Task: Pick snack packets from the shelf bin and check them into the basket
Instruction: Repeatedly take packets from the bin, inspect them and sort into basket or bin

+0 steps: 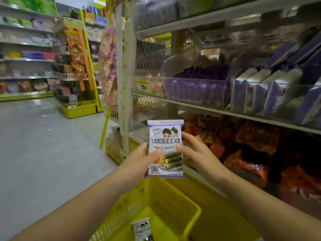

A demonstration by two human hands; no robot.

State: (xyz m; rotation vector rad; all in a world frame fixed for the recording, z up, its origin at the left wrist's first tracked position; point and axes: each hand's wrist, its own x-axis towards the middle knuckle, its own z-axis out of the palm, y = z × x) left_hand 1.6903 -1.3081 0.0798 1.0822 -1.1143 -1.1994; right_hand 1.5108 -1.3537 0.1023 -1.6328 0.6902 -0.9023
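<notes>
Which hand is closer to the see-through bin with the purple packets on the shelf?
Right. The right hand holds the snack packet almost straight below the bin; the left hand holds the packet's other edge, further off to the left.

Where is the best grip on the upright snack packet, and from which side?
Pinch the snack packet at its long side edges, from left and right, as the left hand and right hand do: it is flat, thin and upright.
</notes>
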